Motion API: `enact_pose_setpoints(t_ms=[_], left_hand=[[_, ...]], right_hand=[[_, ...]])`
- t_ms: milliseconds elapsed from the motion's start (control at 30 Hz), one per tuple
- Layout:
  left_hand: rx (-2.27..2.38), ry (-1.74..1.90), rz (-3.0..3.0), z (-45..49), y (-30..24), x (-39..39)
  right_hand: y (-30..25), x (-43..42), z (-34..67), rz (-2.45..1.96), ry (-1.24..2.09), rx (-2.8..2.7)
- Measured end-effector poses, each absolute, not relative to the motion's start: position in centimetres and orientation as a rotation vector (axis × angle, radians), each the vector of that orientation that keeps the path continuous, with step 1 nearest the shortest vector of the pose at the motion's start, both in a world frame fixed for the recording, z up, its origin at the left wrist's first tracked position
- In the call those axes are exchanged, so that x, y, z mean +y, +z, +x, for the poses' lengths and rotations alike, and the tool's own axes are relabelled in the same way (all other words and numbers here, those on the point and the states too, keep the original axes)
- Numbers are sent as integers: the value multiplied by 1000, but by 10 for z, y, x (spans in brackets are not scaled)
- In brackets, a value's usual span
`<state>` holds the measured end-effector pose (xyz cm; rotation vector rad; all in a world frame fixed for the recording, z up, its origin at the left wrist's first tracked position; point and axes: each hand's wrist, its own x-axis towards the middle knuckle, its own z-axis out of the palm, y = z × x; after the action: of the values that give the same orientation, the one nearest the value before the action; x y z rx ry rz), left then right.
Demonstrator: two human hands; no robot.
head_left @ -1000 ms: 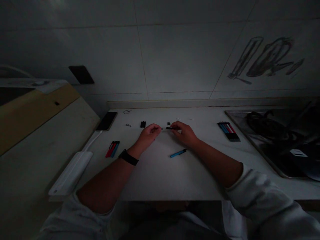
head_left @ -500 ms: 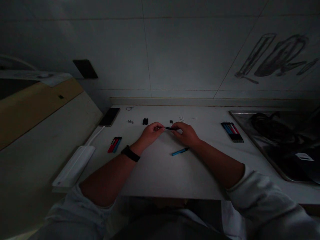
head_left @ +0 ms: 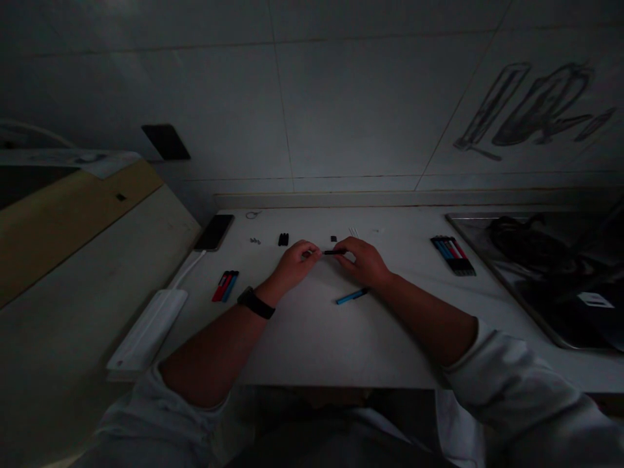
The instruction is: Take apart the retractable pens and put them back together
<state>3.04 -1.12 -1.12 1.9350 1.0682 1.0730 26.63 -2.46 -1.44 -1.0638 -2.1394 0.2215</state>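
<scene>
Between my hands, over the middle of the counter, is a slim black pen part [head_left: 333, 252] with a pale, metallic-looking tip pointing left. My left hand [head_left: 295, 261] pinches the tip end; its fingertips hide that end. Around the other end, the fingers of my right hand [head_left: 363, 261] are closed. Just below my right hand lies a blue pen barrel [head_left: 351, 296] with a dark end. Beyond my hands lie several short black pieces [head_left: 283, 240], a small dark square piece [head_left: 333, 238] and thin white refill-like sticks [head_left: 353, 232].
Red and blue pen barrels [head_left: 225, 286] lie left of my left arm. Tiny metallic bits [head_left: 255, 240] and a thin ring [head_left: 252, 214] sit farther back. A phone [head_left: 214, 233], a white power strip [head_left: 147, 330], a row of pens [head_left: 452, 255] and a sink [head_left: 507, 296] flank the counter.
My view has shifted and tilted slightly. Both hands keep the same hold on the black pen part, with hardly any visible movement.
</scene>
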Motion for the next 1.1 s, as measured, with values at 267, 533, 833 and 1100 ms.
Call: enact_pose_setpoints(t_ms=[267, 533, 833, 1100], left_hand=[[1006, 1109, 1999, 29, -10, -10], [1013, 1168, 1989, 28, -14, -7], [1053, 1150, 2005, 27, -11, -9], [1045, 1156, 2003, 28, -12, -8]], right_hand=[[-14, -23, 266, -1110, 220, -2171], [-18, -23, 267, -1047, 232, -2105], [-17, -24, 267, -1040, 225, -2110], [-17, -23, 269, -1024, 207, -2141]])
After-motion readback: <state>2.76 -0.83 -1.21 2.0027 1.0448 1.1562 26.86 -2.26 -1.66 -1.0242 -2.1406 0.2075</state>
